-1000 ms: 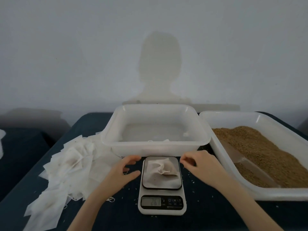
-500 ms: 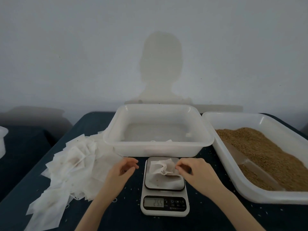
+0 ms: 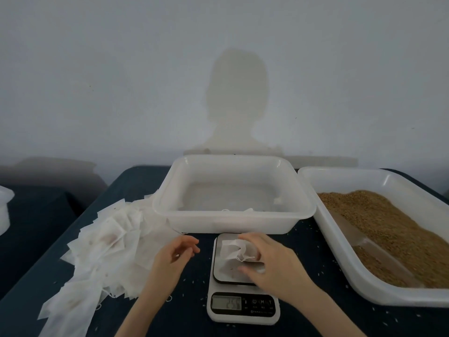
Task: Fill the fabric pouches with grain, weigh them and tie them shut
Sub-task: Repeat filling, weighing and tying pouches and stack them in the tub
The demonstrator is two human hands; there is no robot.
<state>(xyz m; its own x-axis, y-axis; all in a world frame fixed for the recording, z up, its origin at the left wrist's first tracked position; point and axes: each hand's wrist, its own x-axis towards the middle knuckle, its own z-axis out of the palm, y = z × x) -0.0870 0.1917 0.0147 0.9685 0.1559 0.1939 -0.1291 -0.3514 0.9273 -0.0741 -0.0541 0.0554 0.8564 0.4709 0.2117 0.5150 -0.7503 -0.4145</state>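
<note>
My right hand (image 3: 272, 261) clamps round the crumpled white fabric pouch (image 3: 234, 251) on the small white digital scale (image 3: 243, 305), prob. to lift it for tying. Left hand (image 3: 173, 256) hovers beside, fingers loose, gripping nothing, ready for the drawstring.

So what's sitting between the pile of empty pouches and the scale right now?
The left hand, hovering with loosely curled fingers, holding nothing, over dark tablecloth with scattered grains. The head view shows it between the pile of empty pouches and the scale.
</note>
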